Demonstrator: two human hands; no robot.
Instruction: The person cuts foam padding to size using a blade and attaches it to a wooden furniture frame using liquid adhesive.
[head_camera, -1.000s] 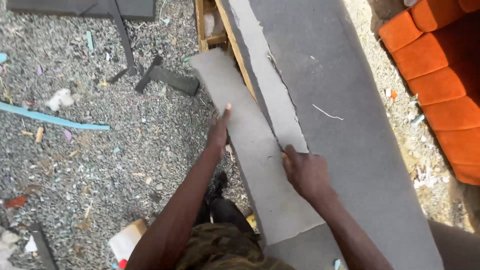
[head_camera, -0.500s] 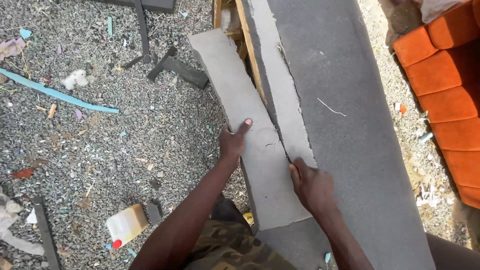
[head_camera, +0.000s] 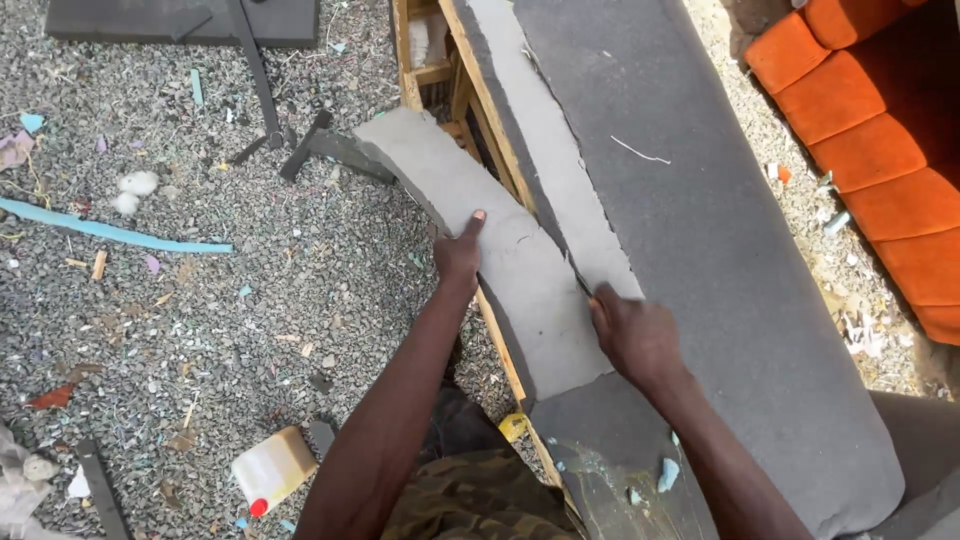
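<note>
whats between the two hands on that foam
In the head view, a loose grey foam strip spans the gap between the left hand and right hand, partly cut from the big foam sheet. Nothing else lies there.

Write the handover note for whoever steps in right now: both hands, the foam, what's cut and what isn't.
Left hand: flat on the cut strip of grey foam, thumb up, holding it away from the sheet.
Right hand: closed around a cutting tool at the slit; the blade is mostly hidden.
Things: big grey foam sheet lies on a wooden frame; the strip hangs over the frame's left edge above the gravel. Orange sofa at right.
Done: strip is separated along the slit from the far end down to the right hand.
Left: the near end, below the right hand, appears still joined to the sheet.
</note>
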